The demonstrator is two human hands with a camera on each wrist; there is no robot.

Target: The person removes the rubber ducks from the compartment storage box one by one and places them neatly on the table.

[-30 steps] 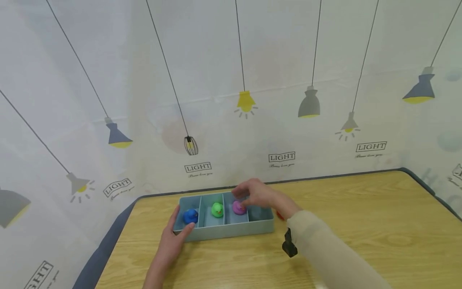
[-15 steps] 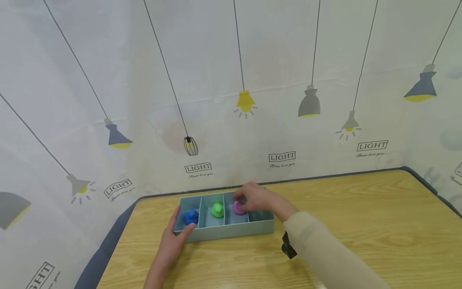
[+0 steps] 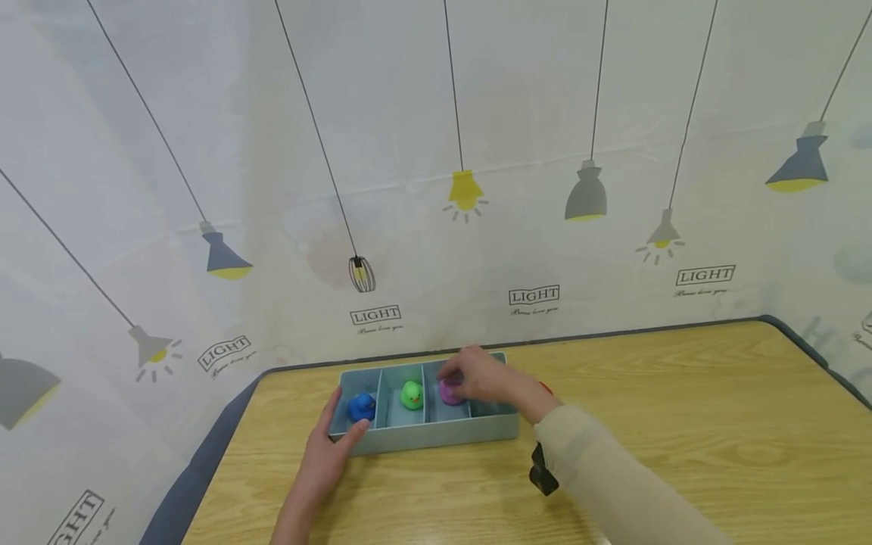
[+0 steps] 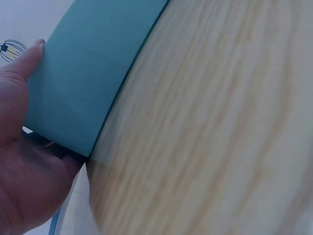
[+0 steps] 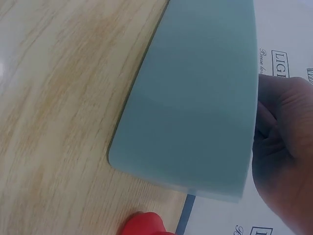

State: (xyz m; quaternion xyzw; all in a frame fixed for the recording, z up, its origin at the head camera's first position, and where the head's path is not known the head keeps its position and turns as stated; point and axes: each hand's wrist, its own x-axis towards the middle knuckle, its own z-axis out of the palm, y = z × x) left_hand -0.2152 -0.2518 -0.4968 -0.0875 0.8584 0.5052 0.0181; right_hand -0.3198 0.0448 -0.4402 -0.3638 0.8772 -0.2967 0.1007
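A blue-grey divided box [image 3: 436, 436] stands on the table, one compartment beside another. My left hand [image 3: 324, 459] grips its left end, thumb over the front rim and fingers along the end wall. In the left wrist view the thumb [image 4: 30, 59] lies at the box's upper edge. A blue toy duck [image 3: 362, 407] sits in the leftmost compartment and a green toy duck [image 3: 412, 395] in the one beside it. Inside the third compartment my right hand [image 3: 485, 376] pinches a purple toy duck [image 3: 447, 393], partly hidden by the fingers. The hand and wrist partly cover the rightmost compartment.
Just beyond the box's right end, a red object [image 5: 145, 224] rests on the wooden table [image 3: 681, 424]; my right wrist mostly hides it in the head view. A pale wall sheet [image 3: 422, 250] with printed lamps rises behind the table's back edge.
My right hand has lowered slightly and its fingers have closed around the purple duck. The left hand and the box have stayed in place.
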